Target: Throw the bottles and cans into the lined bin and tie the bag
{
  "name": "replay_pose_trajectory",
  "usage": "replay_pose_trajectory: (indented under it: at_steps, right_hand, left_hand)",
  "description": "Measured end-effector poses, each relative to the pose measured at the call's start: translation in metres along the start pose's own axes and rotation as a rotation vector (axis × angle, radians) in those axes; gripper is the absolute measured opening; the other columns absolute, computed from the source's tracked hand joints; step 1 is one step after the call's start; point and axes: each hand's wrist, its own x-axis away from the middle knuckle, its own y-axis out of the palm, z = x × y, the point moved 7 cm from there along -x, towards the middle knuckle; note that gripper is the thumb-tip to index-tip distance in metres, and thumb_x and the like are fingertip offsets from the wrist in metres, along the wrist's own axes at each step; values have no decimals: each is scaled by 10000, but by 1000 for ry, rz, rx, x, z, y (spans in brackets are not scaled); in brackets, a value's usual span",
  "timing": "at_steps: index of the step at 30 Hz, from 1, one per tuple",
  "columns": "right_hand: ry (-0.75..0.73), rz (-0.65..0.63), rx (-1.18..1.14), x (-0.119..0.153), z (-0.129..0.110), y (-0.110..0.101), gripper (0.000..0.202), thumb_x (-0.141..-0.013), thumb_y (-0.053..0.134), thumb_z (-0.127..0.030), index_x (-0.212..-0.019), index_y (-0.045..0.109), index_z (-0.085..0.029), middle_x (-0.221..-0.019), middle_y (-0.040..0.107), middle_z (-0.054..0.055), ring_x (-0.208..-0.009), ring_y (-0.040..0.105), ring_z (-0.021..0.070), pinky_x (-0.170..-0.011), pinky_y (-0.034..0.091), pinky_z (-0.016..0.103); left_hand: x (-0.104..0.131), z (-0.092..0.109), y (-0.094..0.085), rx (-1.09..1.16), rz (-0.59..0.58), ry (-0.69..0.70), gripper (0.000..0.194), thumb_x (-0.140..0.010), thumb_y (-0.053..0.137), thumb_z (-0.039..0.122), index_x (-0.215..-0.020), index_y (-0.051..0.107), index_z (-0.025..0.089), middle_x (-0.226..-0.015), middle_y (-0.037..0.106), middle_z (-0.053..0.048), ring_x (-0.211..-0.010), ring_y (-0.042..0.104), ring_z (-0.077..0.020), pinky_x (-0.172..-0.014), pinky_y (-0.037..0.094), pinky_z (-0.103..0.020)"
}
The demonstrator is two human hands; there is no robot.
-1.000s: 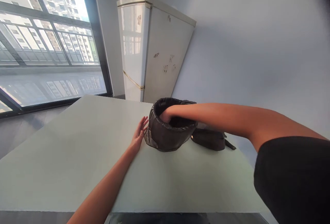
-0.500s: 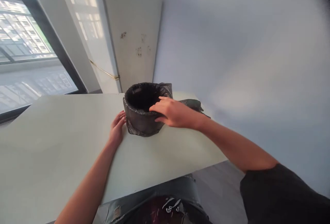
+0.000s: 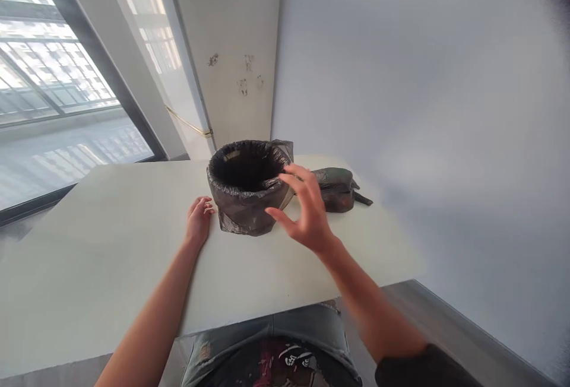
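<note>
Almost at twelve o'clock, towards the far side of a pale table [image 3: 133, 268], we see an upright round bin [image 3: 244, 212] lined with a dark, thin plastic bag. The bag folds over the rim and hangs crinkled down the outside, with a loose flap sticking up at about one o'clock on the opening. We look down into a dark interior, where a small tan patch shows high on the wall near eleven.

Our left hand [image 3: 198, 218] rests on the table at the bin's eight o'clock, its fingers loosely curled and holding nothing that we can see. The fingertips lie just beside the bag; we cannot tell whether they touch it.

Our right hand [image 3: 307, 212] hovers at the bin's four o'clock, thumb and fingers spread wide apart with nothing between them. Its fingertips overlap the edge of the bag in our view, so contact is unclear.

Beyond that hand, at the bin's three o'clock, lies a dark green and black bundle [image 3: 336, 188] with a stubby strip pointing towards four. Behind the table, a scuffed white fridge [image 3: 231, 31] stands at eleven, and a large window [image 3: 44, 60] fills ten.
</note>
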Motion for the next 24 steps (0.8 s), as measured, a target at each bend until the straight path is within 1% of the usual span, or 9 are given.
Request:
replay_pose_trajectory:
  at_steps: [4, 6, 8, 10, 11, 14, 15, 20, 24]
  right_hand:
    - [142, 47, -61, 57, 46, 12, 744, -922, 752, -463, -1533, 381, -258, -1534, 464, 205, -1465, 458, 406, -1190, 429, 666]
    - [240, 1, -95, 83, 75, 26, 481, -950, 694, -455, -1337, 515, -233, -1320, 581, 175, -1279, 571, 354, -1068, 527, 590]
    - [356, -205, -193, 103, 102, 53, 216, -1005, 606, -438, -1057, 585, -230, -1067, 634, 110, -1039, 632, 271, -954, 566, 479]
    - [465, -390, -326, 112, 123, 77, 246, -967, 666, -458, -994, 595, -224, -1034, 651, 85, -966, 642, 228, -898, 576, 406]
    - [508, -441, -396, 111, 132, 87, 347, -891, 760, -475, -1071, 610, -219, -1125, 663, 95, -1014, 653, 228, -902, 583, 390]
    - [556, -481, -567, 90, 146, 109, 958, -575, 979, -472, -1386, 544, -203, -1489, 563, 174, -1314, 604, 301, -1048, 571, 426]
    - [546, -502, -609, 81, 145, 117, 1034, -528, 1000, -460, -1417, 543, -196, -1539, 541, 188, -1380, 574, 327, -1107, 544, 451]
    - [458, -444, -828, 54, 129, 150, 937, -662, 967, -393, -1488, 566, -207, -1590, 558, 190, -1470, 543, 352, -1215, 468, 450]
    - [510, -372, -944, 66, 145, 168, 1068, -593, 1009, -383, -1520, 502, -220, -1534, 608, 196, -1386, 621, 345, -1178, 510, 463]
  left_hand:
    - [8, 2, 15, -63, -164, 20, 259, -888, 793, 447, -973, 755, 205, -949, 720, -50, -866, 668, -181, -791, 532, -292]
    - [11, 1, 21, -69, -230, 22, 277, -877, 810, 435, -1030, 757, 211, -1006, 756, -59, -906, 703, -218, -821, 544, -328]
    - [12, -2, 23, -72, -252, 10, 333, -857, 833, 455, -1070, 748, 214, -1085, 777, -71, -944, 727, -247, -828, 555, -347]
    - [11, -5, 23, -76, -253, 1, 404, -843, 849, 479, -1127, 735, 216, -1171, 778, -85, -997, 739, -263, -858, 565, -358]
    - [10, -6, 22, -82, -253, 4, 440, -833, 862, 482, -1158, 728, 218, -1205, 774, -90, -1021, 742, -264, -877, 569, -358]
    - [9, -7, 20, -119, -264, 20, 544, -765, 932, 471, -1196, 712, 221, -1255, 767, -106, -1079, 745, -275, -912, 584, -361]
    - [9, -7, 20, -137, -270, 20, 576, -733, 958, 468, -1191, 712, 220, -1253, 770, -113, -1096, 745, -284, -921, 589, -368]
    - [10, -6, 18, -177, -246, 3, 641, -659, 1000, 490, -1172, 735, 211, -1217, 788, -137, -1222, 716, -362, -1040, 583, -474]
    - [10, -7, 15, -160, -188, -21, 589, -701, 968, 483, -1178, 752, 212, -1199, 798, -124, -1240, 709, -382, -1056, 585, -516]
